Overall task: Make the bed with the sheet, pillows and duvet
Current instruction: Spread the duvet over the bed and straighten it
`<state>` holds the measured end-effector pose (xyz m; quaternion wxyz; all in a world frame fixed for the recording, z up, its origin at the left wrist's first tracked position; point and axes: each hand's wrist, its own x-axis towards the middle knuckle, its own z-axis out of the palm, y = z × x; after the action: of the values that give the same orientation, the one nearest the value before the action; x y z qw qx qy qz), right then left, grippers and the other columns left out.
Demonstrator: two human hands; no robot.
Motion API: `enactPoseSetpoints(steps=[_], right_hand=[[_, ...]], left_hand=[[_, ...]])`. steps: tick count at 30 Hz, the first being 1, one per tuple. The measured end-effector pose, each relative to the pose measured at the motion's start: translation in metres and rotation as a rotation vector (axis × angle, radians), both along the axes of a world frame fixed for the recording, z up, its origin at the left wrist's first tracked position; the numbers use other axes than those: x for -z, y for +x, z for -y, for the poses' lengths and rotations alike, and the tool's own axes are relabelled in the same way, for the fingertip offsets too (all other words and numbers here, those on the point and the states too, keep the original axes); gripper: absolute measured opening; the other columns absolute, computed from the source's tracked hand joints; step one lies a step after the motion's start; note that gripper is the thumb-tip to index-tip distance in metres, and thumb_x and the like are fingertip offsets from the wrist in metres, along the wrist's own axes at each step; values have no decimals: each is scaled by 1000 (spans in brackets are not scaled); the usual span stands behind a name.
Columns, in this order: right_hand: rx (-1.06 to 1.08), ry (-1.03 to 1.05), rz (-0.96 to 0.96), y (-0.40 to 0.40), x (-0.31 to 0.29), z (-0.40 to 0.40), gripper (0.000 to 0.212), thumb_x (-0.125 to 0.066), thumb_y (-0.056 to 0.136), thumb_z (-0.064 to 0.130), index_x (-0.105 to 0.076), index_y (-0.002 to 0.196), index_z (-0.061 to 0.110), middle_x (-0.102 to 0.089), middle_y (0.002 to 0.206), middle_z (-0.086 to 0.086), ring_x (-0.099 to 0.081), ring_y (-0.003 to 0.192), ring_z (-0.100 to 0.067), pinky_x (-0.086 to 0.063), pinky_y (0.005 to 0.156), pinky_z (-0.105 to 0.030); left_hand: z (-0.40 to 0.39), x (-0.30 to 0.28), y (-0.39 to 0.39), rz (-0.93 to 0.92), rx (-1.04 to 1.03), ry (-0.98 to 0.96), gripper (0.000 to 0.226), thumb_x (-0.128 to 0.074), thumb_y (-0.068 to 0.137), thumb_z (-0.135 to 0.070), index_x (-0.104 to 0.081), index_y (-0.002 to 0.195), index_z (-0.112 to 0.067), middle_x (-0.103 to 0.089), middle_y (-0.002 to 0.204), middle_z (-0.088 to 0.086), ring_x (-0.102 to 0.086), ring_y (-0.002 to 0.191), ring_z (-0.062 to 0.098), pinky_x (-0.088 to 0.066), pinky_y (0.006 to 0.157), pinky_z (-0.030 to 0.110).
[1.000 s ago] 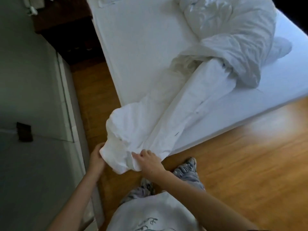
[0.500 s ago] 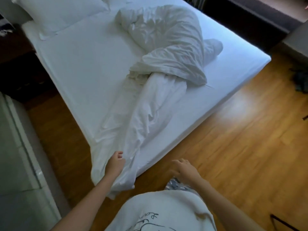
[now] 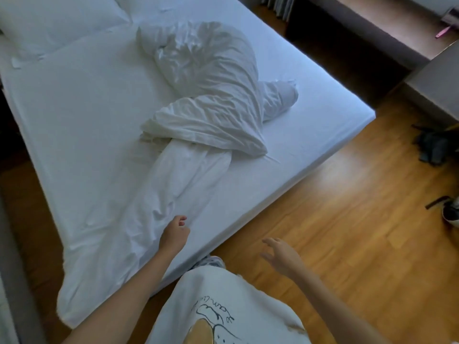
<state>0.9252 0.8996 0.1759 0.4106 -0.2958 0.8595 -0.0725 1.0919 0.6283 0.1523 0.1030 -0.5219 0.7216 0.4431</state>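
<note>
A white duvet (image 3: 213, 100) lies bunched in the middle of the bed, with a twisted length running to the near corner and hanging over the edge. The mattress is covered by a white sheet (image 3: 82, 108). A white pillow (image 3: 54, 18) lies at the head, top left. My left hand (image 3: 175, 233) hovers beside the duvet's near end with fingers loosely curled, holding nothing. My right hand (image 3: 280, 254) is spread open in the air above the wooden floor, apart from the bed.
Wooden floor (image 3: 335, 219) runs along the bed's right side. A dark bag (image 3: 434, 147) and a shoe (image 3: 450, 214) lie at the right edge. A low bench (image 3: 385, 28) stands top right. A grey wall (image 3: 15, 269) is close on the left.
Both hands held the duvet's end a second ago. The right hand let go first, then the left, and the end now hangs over the bed's corner. My view has shifted right.
</note>
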Motion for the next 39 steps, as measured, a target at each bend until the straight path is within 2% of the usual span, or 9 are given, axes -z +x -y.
enactPoseSetpoints(steps=[10, 16, 19, 23, 28, 31, 33, 36, 39], right_hand=[[-25, 44, 9, -161, 33, 70, 47, -51, 97, 40, -43, 141, 25, -52, 136, -2, -52, 120, -19, -45, 92, -29], [87, -34, 2, -253, 29, 140, 62, -52, 95, 46, -27, 149, 27, -44, 145, -5, -50, 123, -20, -44, 95, -31], [129, -103, 2, -308, 33, 188, 78, -55, 91, 52, -17, 152, 24, -40, 146, -9, -46, 127, -25, -42, 96, -35], [364, -273, 1, -414, 49, 307, 106, -70, 77, 58, -8, 154, 19, -29, 155, -9, -33, 139, -27, -34, 106, -38], [635, -389, 130, -496, 83, 468, 129, -76, 65, 64, 8, 153, 22, -28, 155, -7, -35, 138, -27, -27, 114, -39], [657, -307, 109, -495, 112, 507, 124, -77, 67, 56, 7, 152, 22, -42, 147, -9, -45, 129, -34, -34, 108, -42], [736, -267, 147, -486, 128, 516, 108, -76, 70, 44, -11, 152, 17, -50, 138, -12, -50, 122, -35, -40, 103, -42], [817, -336, 293, -478, 123, 539, 51, -65, 69, 21, -53, 116, 6, -64, 112, -16, -62, 98, -32, -54, 84, -39], [816, -335, 374, -459, 80, 574, 39, -61, 76, 13, -57, 113, 3, -63, 88, -9, -61, 73, -22, -46, 45, -17]], left_hand=[[77, 28, -183, 19, 40, -62, 46, -59, 92, -13, -46, 136, -13, -51, 135, 11, -54, 116, 28, -43, 91, 36], [119, 27, -292, -5, -315, 98, 53, -59, 92, -19, -39, 141, -9, -49, 140, 15, -50, 123, 33, -42, 101, 40], [141, 29, -330, -97, -552, 196, 69, -65, 89, -23, -30, 147, -12, -44, 145, 12, -47, 127, 32, -41, 104, 41], [198, 46, -364, -35, -715, 75, 103, -70, 84, -42, 1, 155, -20, -29, 154, 19, -38, 135, 37, -37, 104, 45], [254, 87, -381, 69, -974, 68, 121, -74, 73, -60, 11, 154, -30, -2, 157, 29, -19, 144, 41, -29, 112, 53], [275, 114, -384, 105, -1082, 134, 124, -78, 74, -50, 15, 153, -25, -22, 151, 32, -36, 134, 44, -34, 109, 49], [287, 127, -392, 16, -1126, 160, 114, -78, 79, -30, 7, 155, -19, -44, 140, 28, -50, 124, 41, -41, 104, 46], [308, 117, -405, -380, -1251, 312, 61, -68, 84, -10, -45, 141, -13, -62, 124, 14, -60, 111, 32, -55, 89, 38], [353, 64, -396, -668, -1315, 426, 30, -58, 83, 2, -64, 113, -3, -69, 98, 13, -67, 91, 31, -59, 71, 35]])
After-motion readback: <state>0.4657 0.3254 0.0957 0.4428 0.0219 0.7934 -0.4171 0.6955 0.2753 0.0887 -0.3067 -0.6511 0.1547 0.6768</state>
